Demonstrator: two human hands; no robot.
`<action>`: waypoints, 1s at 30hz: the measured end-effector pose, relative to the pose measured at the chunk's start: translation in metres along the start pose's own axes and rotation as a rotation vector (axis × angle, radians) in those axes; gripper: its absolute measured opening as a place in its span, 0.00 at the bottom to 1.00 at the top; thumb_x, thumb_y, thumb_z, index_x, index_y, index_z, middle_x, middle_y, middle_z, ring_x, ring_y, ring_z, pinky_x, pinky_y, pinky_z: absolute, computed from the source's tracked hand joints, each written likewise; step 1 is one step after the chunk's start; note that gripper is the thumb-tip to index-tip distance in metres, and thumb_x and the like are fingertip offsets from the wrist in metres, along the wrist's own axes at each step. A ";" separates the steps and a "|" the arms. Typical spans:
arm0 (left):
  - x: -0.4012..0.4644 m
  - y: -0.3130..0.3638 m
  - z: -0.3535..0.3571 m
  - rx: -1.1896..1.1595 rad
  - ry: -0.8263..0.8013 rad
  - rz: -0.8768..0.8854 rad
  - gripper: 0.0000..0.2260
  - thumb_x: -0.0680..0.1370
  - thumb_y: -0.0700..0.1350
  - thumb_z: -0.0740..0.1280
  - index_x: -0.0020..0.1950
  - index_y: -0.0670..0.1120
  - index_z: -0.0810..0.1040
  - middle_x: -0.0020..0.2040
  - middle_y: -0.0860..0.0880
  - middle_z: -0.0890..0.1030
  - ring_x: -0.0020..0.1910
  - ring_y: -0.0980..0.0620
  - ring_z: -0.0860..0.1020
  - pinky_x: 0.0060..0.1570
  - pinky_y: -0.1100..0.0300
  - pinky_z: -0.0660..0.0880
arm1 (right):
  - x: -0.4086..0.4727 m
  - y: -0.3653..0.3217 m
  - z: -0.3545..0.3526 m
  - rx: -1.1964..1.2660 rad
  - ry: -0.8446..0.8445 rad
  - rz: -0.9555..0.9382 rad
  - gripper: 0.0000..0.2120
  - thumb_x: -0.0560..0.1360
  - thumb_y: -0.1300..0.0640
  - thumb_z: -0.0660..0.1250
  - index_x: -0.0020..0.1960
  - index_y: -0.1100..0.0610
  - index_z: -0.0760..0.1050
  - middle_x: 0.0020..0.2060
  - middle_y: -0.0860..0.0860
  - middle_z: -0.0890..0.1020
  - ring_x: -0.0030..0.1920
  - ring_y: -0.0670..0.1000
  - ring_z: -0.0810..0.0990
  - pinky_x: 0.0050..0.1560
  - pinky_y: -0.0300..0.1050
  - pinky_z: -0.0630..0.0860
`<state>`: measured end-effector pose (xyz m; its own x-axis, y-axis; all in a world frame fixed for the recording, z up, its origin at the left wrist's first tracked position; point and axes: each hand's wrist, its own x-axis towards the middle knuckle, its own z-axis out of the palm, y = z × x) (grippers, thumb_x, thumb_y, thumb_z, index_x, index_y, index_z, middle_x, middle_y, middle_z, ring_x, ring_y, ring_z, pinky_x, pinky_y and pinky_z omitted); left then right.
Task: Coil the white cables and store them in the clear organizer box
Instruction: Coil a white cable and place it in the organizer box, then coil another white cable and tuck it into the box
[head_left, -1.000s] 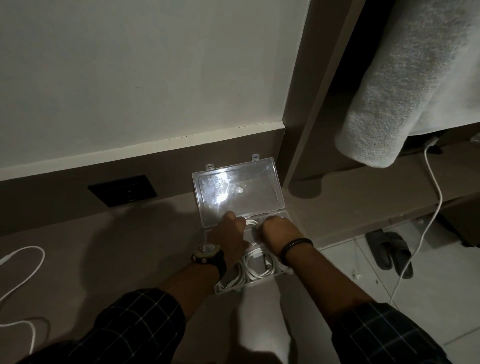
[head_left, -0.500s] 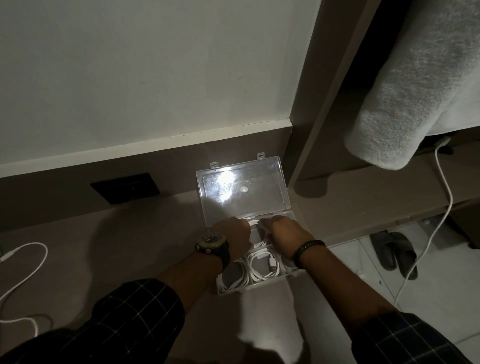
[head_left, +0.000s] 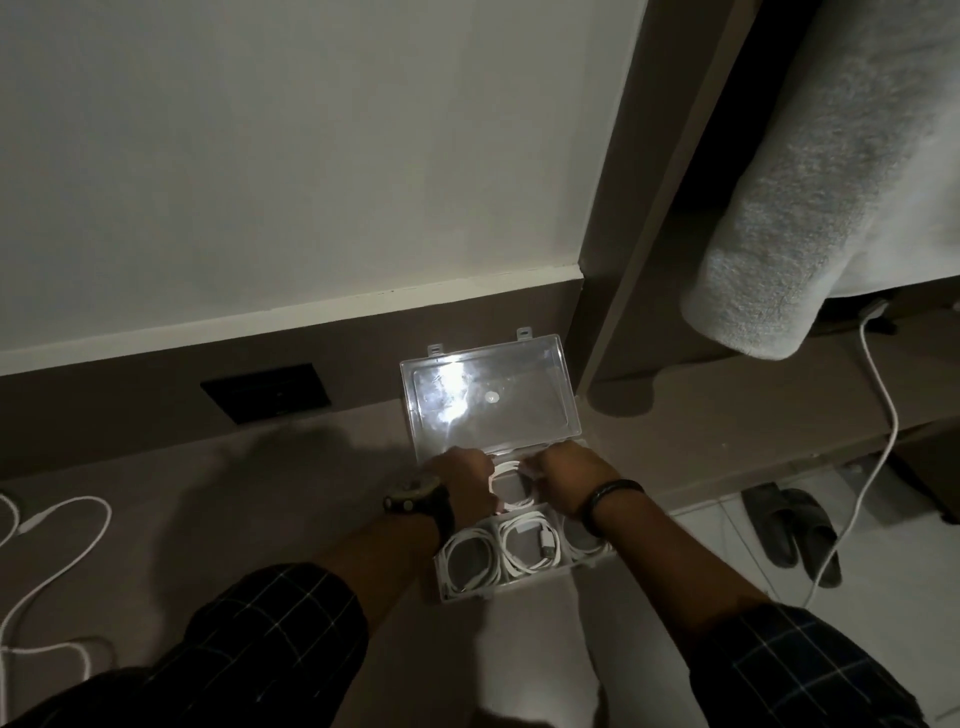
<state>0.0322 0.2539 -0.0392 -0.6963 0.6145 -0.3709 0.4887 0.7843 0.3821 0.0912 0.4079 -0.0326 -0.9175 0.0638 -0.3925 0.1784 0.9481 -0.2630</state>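
The clear organizer box (head_left: 457, 592) lies on the brown surface with its lid (head_left: 488, 400) standing open against the wall panel. Coiled white cables fill the near compartments: one coil (head_left: 467, 564) at the left, another (head_left: 527, 545) in the middle. My left hand (head_left: 465, 480) and my right hand (head_left: 563, 478) both press on a white coiled cable (head_left: 511, 486) in the middle far compartment, fingers curled around it from either side. Further white cable (head_left: 57, 561) lies loose at the far left.
A black wall socket (head_left: 267, 392) sits left of the box. A grey towel (head_left: 810, 208) hangs at the upper right, with a white charging cable (head_left: 878, 415) dangling to the tiled floor. Dark slippers (head_left: 789, 530) lie on the tiles.
Both hands have stayed on the coil in the far compartment, shifting slightly apart. The near compartments show more as the wrists moved back.
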 end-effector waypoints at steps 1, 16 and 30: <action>-0.008 -0.001 -0.001 -0.036 0.073 0.011 0.09 0.73 0.48 0.69 0.46 0.42 0.81 0.45 0.44 0.82 0.48 0.44 0.81 0.43 0.60 0.73 | -0.005 -0.002 -0.003 0.007 0.069 0.024 0.10 0.73 0.59 0.64 0.51 0.54 0.82 0.52 0.58 0.83 0.53 0.59 0.81 0.54 0.49 0.77; -0.254 -0.221 -0.038 -0.301 0.663 -0.601 0.06 0.75 0.39 0.69 0.48 0.39 0.83 0.50 0.39 0.84 0.52 0.41 0.81 0.53 0.52 0.72 | -0.007 -0.244 0.047 0.385 0.087 -0.455 0.10 0.75 0.59 0.63 0.47 0.63 0.82 0.47 0.60 0.84 0.49 0.59 0.81 0.52 0.52 0.76; -0.305 -0.276 0.011 -0.486 0.678 -0.665 0.11 0.76 0.35 0.65 0.58 0.38 0.79 0.57 0.36 0.79 0.58 0.38 0.77 0.57 0.51 0.73 | -0.005 -0.389 0.138 0.461 -0.301 -0.210 0.14 0.74 0.53 0.66 0.35 0.61 0.78 0.34 0.56 0.79 0.37 0.55 0.78 0.35 0.42 0.71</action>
<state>0.1156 -0.1490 -0.0408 -0.9663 -0.2171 -0.1381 -0.2549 0.7350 0.6283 0.0759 -0.0042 -0.0501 -0.8204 -0.2660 -0.5061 0.2019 0.6934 -0.6917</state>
